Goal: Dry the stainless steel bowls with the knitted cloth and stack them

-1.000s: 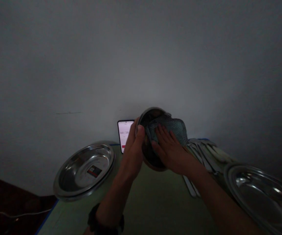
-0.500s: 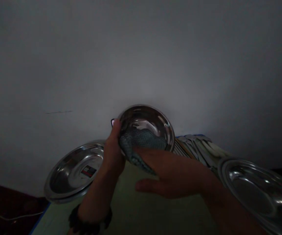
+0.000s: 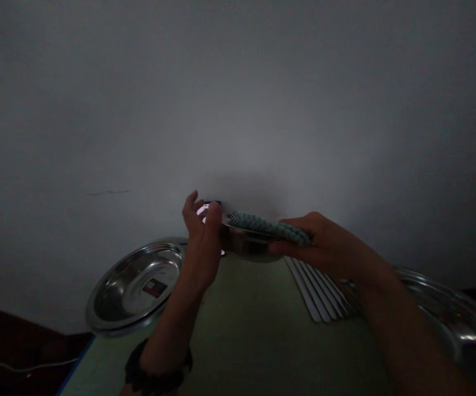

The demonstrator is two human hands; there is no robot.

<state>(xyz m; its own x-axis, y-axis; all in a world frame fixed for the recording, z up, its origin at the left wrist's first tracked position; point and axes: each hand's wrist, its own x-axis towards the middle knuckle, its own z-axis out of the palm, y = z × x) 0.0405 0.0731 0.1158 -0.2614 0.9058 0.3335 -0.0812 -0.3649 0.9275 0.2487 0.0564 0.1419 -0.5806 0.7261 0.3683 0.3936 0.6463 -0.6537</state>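
A shiny metal bowl [image 3: 248, 245] is tilted nearly edge-on above the table, with a grey-green knitted cloth [image 3: 258, 223] along its upper rim. My right hand [image 3: 314, 242] grips the cloth and the bowl's right side together, fingers above and thumb lower down. At the bowl's left edge is my left hand [image 3: 202, 236], its fingers raised and apart and its thumb close to the rim. A lit phone [image 3: 203, 210] shows partly behind the left fingers. The bowl's inside is hidden.
On the left of the green table [image 3: 254, 330] stands a wide metal basin [image 3: 128, 291] with a dark label. Several flat metal utensils [image 3: 314, 291] lie fanned beneath my right forearm. Another large metal basin [image 3: 448, 308] is at the right. A pale wall [image 3: 238, 110] rises behind.
The bowl has turned from facing me to nearly edge-on. My right hand has moved up and right, closing on cloth and rim. My left fingers have spread off the bowl's side.
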